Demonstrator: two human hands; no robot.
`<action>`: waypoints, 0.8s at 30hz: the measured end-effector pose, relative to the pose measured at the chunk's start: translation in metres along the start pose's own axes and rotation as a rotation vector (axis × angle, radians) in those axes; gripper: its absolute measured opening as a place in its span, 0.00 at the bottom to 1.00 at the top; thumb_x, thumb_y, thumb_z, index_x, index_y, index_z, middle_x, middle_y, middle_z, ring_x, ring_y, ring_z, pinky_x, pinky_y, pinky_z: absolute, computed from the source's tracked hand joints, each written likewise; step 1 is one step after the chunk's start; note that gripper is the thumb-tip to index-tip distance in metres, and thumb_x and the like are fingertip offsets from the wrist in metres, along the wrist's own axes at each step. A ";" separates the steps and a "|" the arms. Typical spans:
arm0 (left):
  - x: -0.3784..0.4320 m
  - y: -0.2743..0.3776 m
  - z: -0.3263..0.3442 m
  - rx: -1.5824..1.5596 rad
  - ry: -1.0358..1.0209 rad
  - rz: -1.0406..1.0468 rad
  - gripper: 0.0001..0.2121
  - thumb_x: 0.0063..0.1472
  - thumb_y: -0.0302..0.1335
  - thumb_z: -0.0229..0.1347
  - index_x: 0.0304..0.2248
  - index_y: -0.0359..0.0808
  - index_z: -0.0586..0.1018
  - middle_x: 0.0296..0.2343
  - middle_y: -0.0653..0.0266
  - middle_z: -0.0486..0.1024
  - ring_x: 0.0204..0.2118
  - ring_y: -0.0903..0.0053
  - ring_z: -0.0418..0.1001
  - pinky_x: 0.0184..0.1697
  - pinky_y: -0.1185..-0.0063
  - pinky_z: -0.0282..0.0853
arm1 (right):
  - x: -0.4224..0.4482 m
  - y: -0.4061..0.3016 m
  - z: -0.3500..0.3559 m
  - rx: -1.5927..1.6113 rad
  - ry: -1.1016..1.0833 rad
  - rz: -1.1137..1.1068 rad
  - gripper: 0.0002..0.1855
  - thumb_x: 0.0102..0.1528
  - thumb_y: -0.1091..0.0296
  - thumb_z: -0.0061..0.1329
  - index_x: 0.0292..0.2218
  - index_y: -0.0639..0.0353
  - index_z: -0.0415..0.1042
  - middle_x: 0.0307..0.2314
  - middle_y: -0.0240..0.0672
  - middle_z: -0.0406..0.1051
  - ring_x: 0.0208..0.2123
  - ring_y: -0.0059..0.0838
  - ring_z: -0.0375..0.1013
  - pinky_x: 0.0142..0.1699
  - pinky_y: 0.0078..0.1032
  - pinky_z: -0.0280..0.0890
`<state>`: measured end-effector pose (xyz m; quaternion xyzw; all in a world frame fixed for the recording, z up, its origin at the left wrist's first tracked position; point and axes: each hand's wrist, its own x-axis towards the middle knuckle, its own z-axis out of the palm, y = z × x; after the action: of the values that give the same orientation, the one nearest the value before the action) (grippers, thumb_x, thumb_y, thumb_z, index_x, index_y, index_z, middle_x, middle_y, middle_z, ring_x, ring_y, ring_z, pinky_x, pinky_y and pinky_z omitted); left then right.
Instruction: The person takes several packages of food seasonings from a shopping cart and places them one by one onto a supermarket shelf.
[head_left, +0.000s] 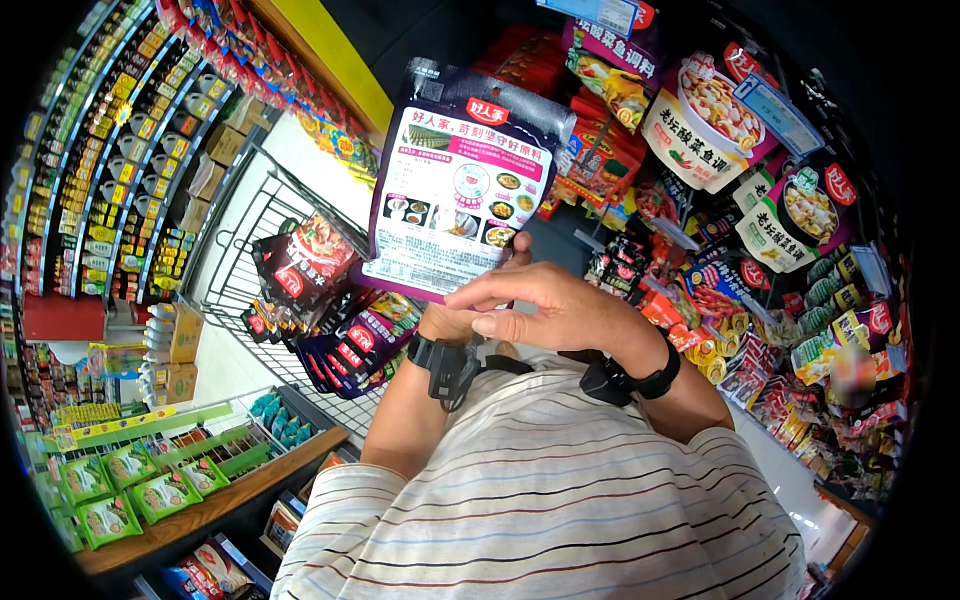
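Observation:
A purple seasoning pouch (450, 195) with a white printed back panel is held up before me, its back facing me. Its bottom edge is gripped by my left hand (447, 321), most of which is hidden behind the pouch; fingertips show at the lower right edge. My right hand (551, 304) lies across the lower right corner, fingers extended and apart over the bottom edge. Both wrists wear black straps with small devices. Beyond my left forearm, a black wire shopping cart (232, 300) contains dark red pouches (315, 255) and purple pouches (367, 345).
On the right, a rack bears hanging purple fish-seasoning pouches (701, 124), red packets (600, 150) and blue price tags (780, 112). Shelves of bottles and jars (112, 165) line the left. Green packets (161, 491) lie in a wood-edged display (217, 499) at lower left.

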<state>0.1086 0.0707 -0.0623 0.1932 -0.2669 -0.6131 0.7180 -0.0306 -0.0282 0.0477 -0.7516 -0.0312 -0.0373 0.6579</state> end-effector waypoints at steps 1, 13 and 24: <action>0.000 -0.001 0.005 -0.045 0.064 -0.014 0.34 0.58 0.45 0.59 0.56 0.34 0.61 0.47 0.60 0.66 0.48 0.75 0.67 0.52 0.77 0.66 | -0.001 0.000 -0.002 0.003 -0.002 0.002 0.18 0.61 0.63 0.49 0.48 0.65 0.73 0.38 0.41 0.77 0.42 0.28 0.75 0.50 0.25 0.66; -0.004 -0.007 -0.039 -0.105 0.335 -0.002 0.25 0.68 0.46 0.43 0.54 0.35 0.67 0.48 0.55 0.71 0.48 0.64 0.71 0.51 0.70 0.70 | -0.018 0.016 -0.019 0.193 0.229 0.106 0.21 0.64 0.58 0.47 0.52 0.62 0.67 0.41 0.37 0.74 0.46 0.26 0.72 0.50 0.25 0.67; 0.063 0.037 0.040 0.841 0.444 0.101 0.37 0.60 0.23 0.59 0.62 0.26 0.50 0.48 0.54 0.69 0.47 0.77 0.71 0.48 0.79 0.69 | -0.037 0.026 -0.054 0.227 0.646 0.123 0.28 0.60 0.45 0.51 0.48 0.62 0.70 0.38 0.32 0.73 0.40 0.19 0.70 0.43 0.23 0.67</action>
<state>0.1191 0.0172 0.0005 0.5799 -0.3412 -0.3601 0.6463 -0.0654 -0.0854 0.0256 -0.6234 0.2200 -0.2295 0.7144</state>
